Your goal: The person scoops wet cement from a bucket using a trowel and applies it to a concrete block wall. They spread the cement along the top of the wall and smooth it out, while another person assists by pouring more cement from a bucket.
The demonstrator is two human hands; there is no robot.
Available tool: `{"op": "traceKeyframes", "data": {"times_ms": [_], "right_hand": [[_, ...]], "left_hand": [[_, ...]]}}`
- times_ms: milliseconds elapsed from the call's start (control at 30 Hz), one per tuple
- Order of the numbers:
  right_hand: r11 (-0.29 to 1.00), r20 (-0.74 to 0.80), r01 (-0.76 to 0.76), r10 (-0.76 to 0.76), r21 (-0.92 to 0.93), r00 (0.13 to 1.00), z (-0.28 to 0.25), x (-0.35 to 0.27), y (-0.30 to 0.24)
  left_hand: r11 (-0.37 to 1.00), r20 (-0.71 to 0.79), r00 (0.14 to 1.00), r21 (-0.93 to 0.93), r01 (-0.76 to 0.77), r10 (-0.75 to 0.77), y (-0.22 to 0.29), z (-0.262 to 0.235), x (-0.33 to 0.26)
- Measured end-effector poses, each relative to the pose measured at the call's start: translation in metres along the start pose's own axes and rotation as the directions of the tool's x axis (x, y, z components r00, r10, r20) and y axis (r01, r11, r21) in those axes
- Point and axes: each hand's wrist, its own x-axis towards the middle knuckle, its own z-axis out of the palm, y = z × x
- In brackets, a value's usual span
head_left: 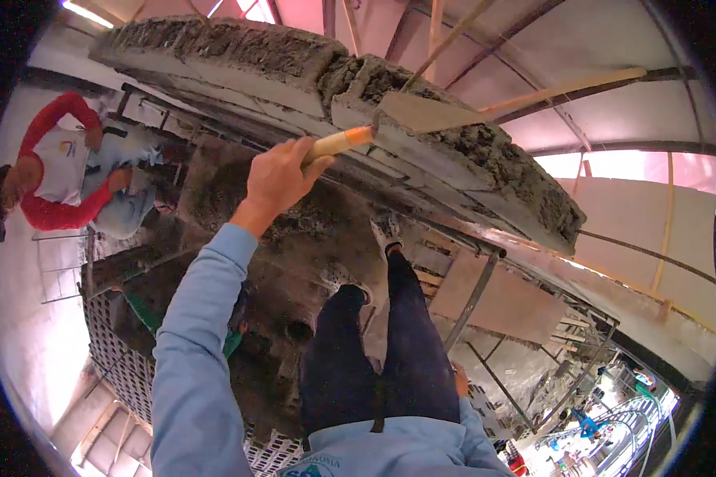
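Observation:
My left hand (282,181) is closed around the wooden, orange-tipped handle of a trowel (429,113), reaching out ahead of me. The trowel's broad, mortar-smeared blade lies over the wet grey mortar along the top of a block wall (239,75); I cannot tell whether it presses into it. Rough mortar covers the wall's top, with a gap between two blocks near the middle. My right hand (460,381) hangs low beside my right thigh, mostly hidden, and its fingers cannot be made out.
I stand on a dirty scaffold platform (310,215) with a metal rail post (476,298) at its right. To the left sits a person (64,163) with red sleeves. Below are stacked perforated bricks (119,350) and someone's green sleeve (141,310). Wooden poles (565,91) cross overhead.

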Motion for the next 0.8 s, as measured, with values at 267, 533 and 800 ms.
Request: {"op": "traceKeyframes", "data": {"times_ms": [267,533,800], "right_hand": [[0.999,0.027,0.010,-0.009,-0.034,1.000,0.007,-0.001,0.001],[0.982,0.042,-0.128,0.123,0.137,0.992,0.024,-0.016,-0.032],[0.977,-0.054,0.092,-0.083,0.194,0.995,0.064,-0.002,0.026]], "left_hand": [[0.999,-0.043,0.999,0.033,0.017,-0.015,-0.009,-0.012,0.007],[0.961,0.114,0.955,0.073,0.268,-0.275,-0.007,-0.087,-0.065],[0.939,0.263,0.903,0.050,0.339,-0.340,0.066,-0.157,-0.041]]}}
